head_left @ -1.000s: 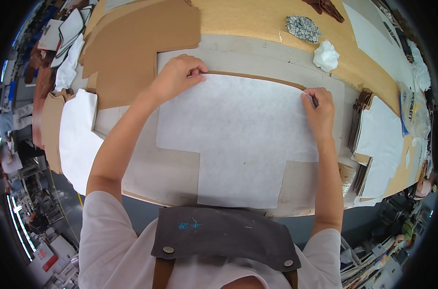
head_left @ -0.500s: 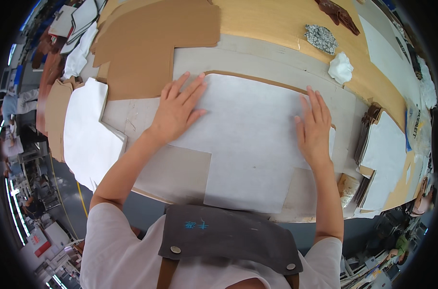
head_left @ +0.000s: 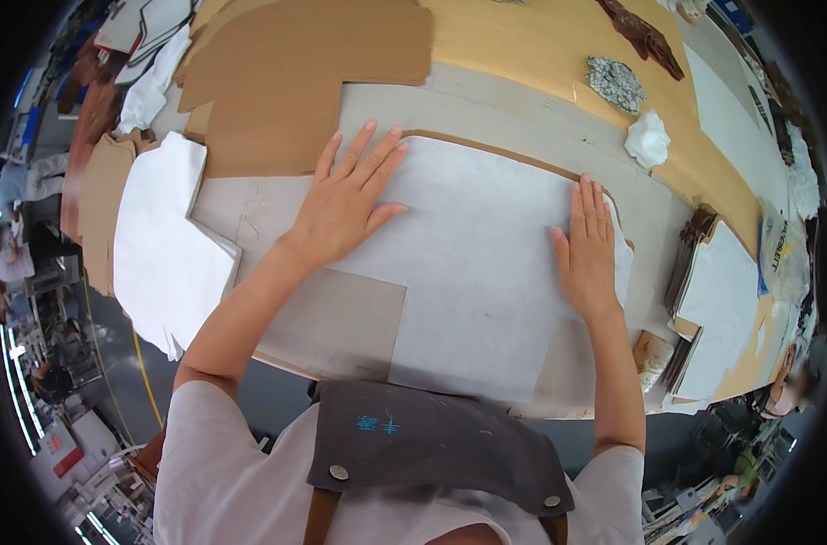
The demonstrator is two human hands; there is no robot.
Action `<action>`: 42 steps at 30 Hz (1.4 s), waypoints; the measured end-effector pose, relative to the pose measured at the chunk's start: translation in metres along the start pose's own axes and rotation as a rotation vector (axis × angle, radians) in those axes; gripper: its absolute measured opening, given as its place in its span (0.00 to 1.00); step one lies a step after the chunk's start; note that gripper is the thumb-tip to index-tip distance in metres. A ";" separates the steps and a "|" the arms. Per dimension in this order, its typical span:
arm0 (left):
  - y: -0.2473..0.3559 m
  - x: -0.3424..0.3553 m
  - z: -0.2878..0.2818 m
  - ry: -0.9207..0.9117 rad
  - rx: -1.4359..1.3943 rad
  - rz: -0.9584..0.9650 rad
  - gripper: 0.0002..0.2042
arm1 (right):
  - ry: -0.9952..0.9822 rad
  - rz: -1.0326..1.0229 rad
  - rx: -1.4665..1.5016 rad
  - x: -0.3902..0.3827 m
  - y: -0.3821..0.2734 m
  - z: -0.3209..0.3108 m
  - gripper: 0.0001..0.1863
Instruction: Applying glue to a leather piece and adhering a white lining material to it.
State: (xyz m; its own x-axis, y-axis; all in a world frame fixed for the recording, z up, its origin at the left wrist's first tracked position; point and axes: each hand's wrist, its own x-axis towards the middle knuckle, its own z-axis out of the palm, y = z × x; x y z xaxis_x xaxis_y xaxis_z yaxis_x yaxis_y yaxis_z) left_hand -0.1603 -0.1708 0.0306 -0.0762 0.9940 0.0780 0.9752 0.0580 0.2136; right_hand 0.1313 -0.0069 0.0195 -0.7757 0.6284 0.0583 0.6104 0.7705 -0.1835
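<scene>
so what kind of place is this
Likely a workshop or factory floor: a cut white sheet and brown sheets lie on a worktable, and a dark apron is worn at its edge.

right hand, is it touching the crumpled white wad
Apart: the head view shows bare grey surface between the right hand and the white wad, which lies beyond its fingertips, to the right.

- Blue handwritten characters [head_left: 377, 424] on the dark apron [head_left: 450, 454], beyond the table's [head_left: 341, 322] near edge.
- Dark printed letters [head_left: 779, 247] on a clear plastic bag [head_left: 792, 263], at the right edge.
</scene>
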 end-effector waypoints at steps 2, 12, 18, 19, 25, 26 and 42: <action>0.003 0.008 0.003 -0.083 0.060 0.053 0.31 | -0.008 0.036 -0.015 -0.004 0.007 0.006 0.32; 0.000 0.013 0.011 -0.102 0.094 0.023 0.32 | 0.079 0.087 0.014 -0.012 0.027 -0.003 0.31; 0.011 0.035 0.005 -0.043 0.109 0.031 0.33 | 0.285 0.263 0.090 -0.034 0.054 -0.036 0.29; 0.021 0.041 0.005 -0.062 0.061 0.102 0.32 | 0.277 0.286 0.080 -0.041 0.053 -0.038 0.28; 0.097 0.089 0.030 -0.112 -0.172 0.449 0.31 | 0.088 0.254 0.013 -0.082 0.036 -0.025 0.26; 0.109 0.097 0.037 -0.113 -0.228 0.521 0.30 | 0.091 0.263 0.010 -0.084 0.034 -0.023 0.26; 0.151 0.134 0.074 -0.096 -0.077 0.631 0.30 | 0.127 0.391 0.005 -0.088 0.029 -0.015 0.27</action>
State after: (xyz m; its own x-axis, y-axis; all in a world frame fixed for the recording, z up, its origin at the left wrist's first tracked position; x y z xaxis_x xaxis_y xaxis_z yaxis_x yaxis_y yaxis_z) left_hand -0.0080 -0.0222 0.0014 0.5302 0.8386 0.1251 0.8082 -0.5444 0.2244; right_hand 0.2199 -0.0383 0.0239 -0.4595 0.8821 0.1035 0.8543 0.4708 -0.2201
